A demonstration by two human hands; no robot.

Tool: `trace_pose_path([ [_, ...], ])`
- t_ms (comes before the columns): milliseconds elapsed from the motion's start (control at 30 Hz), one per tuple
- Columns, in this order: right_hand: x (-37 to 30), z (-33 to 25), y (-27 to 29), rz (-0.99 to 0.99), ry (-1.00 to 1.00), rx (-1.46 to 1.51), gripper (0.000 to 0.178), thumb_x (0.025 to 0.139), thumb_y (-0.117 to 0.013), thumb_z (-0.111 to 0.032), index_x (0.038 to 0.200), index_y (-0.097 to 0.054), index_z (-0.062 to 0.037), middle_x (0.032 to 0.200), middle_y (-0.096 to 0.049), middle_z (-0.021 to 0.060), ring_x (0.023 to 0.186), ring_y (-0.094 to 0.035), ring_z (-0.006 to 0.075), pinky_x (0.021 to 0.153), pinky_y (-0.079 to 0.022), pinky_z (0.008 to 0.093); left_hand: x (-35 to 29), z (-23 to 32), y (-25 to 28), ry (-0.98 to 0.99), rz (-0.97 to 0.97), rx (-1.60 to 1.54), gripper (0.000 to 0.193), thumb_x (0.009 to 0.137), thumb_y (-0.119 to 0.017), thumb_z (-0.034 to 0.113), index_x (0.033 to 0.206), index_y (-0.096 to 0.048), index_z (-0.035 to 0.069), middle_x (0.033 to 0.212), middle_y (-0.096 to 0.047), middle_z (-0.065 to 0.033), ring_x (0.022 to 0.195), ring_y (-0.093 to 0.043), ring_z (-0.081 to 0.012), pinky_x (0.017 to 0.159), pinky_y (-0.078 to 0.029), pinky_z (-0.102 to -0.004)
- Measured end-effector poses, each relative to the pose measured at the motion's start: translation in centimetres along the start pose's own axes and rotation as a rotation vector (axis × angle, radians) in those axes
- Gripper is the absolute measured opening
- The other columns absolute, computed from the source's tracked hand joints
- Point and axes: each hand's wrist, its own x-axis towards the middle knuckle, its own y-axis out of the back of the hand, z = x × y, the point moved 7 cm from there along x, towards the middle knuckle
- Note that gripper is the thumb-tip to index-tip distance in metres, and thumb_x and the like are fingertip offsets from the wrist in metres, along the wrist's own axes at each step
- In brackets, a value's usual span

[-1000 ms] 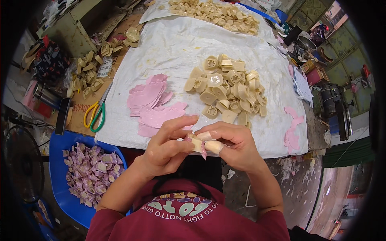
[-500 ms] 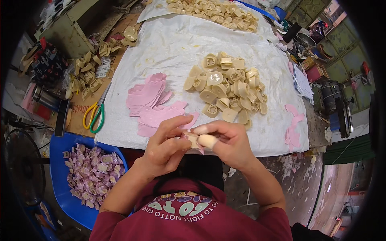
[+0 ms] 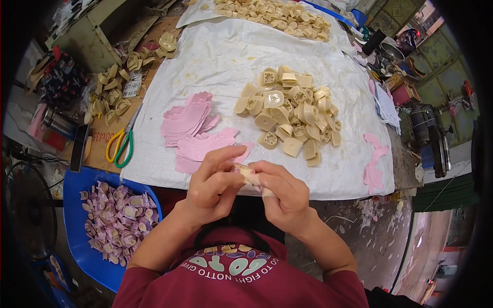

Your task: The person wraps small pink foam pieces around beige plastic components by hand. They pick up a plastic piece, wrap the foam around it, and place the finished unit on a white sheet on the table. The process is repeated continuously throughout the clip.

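Observation:
Close to the table's front edge, both hands meet around one small beige plastic shoe heel (image 3: pixel 249 175) with a bit of pink sheet on it. My left hand (image 3: pixel 211 189) pinches its left side between thumb and fingers. From the other side my right hand (image 3: pixel 284 196) grips it, fingers curled over and pressing, a light cover on a fingertip. Most of the heel is hidden by the fingers. Just beyond my left hand lie overlapping thin pink cut pieces (image 3: pixel 190 123). A heap of bare beige heels (image 3: pixel 300 115) sits beyond my right hand.
A white cloth (image 3: pixel 210 61) covers the table, with more beige heels (image 3: pixel 277 18) at the far end. Pink strips (image 3: pixel 376 164) lie right. Scissors (image 3: pixel 123 143) and a phone (image 3: pixel 79 149) are left. Below them, a blue tub (image 3: pixel 77 220) contains purplish wrapped pieces (image 3: pixel 115 220).
My right hand has shifted slightly inward and down, its fingers now curled more tightly over the heel. My left hand keeps its pinch, nearly in place.

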Motion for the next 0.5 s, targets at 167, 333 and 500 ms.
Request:
trace_pose_path([
  [167, 0.6, 0.9, 0.3, 0.037, -0.127, 0.252, 0.028, 0.079, -0.049, 0.014, 0.101, -0.061, 0.0023, 0.110, -0.064, 0.0192, 0.086, -0.068, 0.0234, 0.073, -0.056, 0.0306, 0.5, 0.3, 0.6, -0.029, 0.079, -0.024, 0.029, 0.076, -0.059, -0.017, 0.098, -0.058, 0.000, 0.130, -0.044, -0.0287, 0.108, -0.059, -0.0348, 0.082, -0.056, -0.0399],
  [333, 0.7, -0.3, 1.2, 0.017, -0.010, 0.152, 0.029, 0.077, -0.048, 0.014, 0.101, -0.060, 0.0029, 0.108, -0.065, 0.0204, 0.086, -0.069, 0.0264, 0.072, -0.055, 0.0315, 0.8, 1.0, 0.3, -0.100, 0.056, -0.004, 0.028, 0.075, -0.060, -0.017, 0.097, -0.059, 0.000, 0.127, -0.047, -0.0284, 0.111, -0.058, -0.0349, 0.083, -0.057, -0.0386],
  [500, 0.4, 0.4, 0.1, 0.052, -0.001, 0.033, 0.032, 0.073, -0.048, 0.015, 0.101, -0.059, 0.0034, 0.106, -0.064, 0.0204, 0.082, -0.068, 0.0287, 0.069, -0.055, 0.0339, 0.8, 0.6, 0.0, -0.015, 0.007, 0.100, 0.028, 0.075, -0.063, -0.015, 0.097, -0.058, 0.001, 0.126, -0.049, -0.0260, 0.099, -0.063, -0.0288, 0.075, -0.056, -0.0345],
])
